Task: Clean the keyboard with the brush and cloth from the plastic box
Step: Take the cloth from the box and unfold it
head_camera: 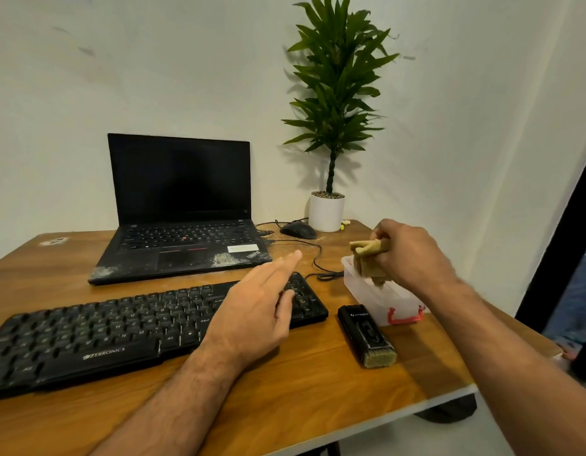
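Over plastic box [380, 299] at 3 o'clock, right hand [408, 255] pinches cloth [370, 258]; left hand [262, 304] spread above keyboard [120, 330].

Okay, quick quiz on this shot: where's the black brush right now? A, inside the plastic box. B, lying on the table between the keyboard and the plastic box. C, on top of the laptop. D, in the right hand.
B: the black brush lies flat on the table, between the keyboard and the plastic box, while the right hand holds the cloth instead.
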Motion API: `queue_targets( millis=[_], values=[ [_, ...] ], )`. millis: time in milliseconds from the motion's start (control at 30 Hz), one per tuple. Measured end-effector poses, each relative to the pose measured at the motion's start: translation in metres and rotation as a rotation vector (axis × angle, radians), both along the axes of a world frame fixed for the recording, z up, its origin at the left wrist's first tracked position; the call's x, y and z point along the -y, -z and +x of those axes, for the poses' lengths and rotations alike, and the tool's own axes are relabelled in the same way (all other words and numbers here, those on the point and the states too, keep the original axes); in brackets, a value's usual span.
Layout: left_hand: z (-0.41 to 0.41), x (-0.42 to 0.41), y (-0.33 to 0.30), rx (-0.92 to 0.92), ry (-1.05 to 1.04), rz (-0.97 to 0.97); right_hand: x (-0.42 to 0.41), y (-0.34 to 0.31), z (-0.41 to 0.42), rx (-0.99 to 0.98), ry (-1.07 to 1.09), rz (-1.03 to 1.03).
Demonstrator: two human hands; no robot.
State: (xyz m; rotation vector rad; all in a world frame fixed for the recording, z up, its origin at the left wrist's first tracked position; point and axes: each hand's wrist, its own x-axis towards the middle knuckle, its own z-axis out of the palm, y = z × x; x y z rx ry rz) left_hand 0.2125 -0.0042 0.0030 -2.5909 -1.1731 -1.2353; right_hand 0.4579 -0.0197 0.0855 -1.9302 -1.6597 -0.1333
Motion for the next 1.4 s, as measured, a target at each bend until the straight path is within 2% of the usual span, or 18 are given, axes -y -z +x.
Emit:
queue_targets(
  millis=[100,200,267,367,433,533,700,833,933,1033,1100,1267,1400],
  values=[
    [-0.003,0.006,-0.006,0.054,0.05,-0.07,0.024,0.0,-0.02,-0.152,-0.162,0.183],
    [-0.004,0.022,-0.016,0.187,0.1,-0.152,0.042,0.004,-0.047,-0.304,-0.339,0.248],
    [-0.007,0.037,-0.02,0.298,0.14,-0.158,0.05,0.011,-0.066,-0.411,-0.459,0.235],
    [-0.019,0.06,-0.019,0.353,0.161,-0.155,0.061,0.024,-0.095,-0.573,-0.613,0.142],
    [-0.032,0.074,-0.018,0.42,0.14,-0.223,0.066,0.034,-0.111,-0.629,-0.665,0.048],
    [-0.057,0.086,-0.019,0.506,0.139,-0.385,0.068,0.042,-0.133,-0.628,-0.683,-0.011],
    [-0.088,0.093,-0.021,0.519,-0.012,-0.435,0.064,0.045,-0.165,-0.643,-0.599,-0.08],
    [-0.102,0.092,-0.019,0.748,-0.088,-0.611,0.065,0.053,-0.188,-0.573,-0.54,0.094],
    [-0.11,0.088,-0.023,1.006,-0.003,-0.785,0.064,0.055,-0.203,-0.562,-0.689,0.033],
    [-0.124,0.084,-0.029,1.107,0.061,-0.882,0.055,0.055,-0.215,-0.607,-0.728,-0.008],
    [-0.136,0.081,-0.029,1.148,0.09,-0.919,0.051,0.054,-0.224,-0.656,-0.733,-0.018],
    [-0.161,0.074,-0.02,1.175,0.082,-0.942,0.042,0.058,-0.241,-0.632,-0.739,-0.035],
    [-0.166,0.073,-0.018,1.135,-0.007,-0.874,0.038,0.061,-0.251,-0.751,-0.718,-0.084]
  ],
)
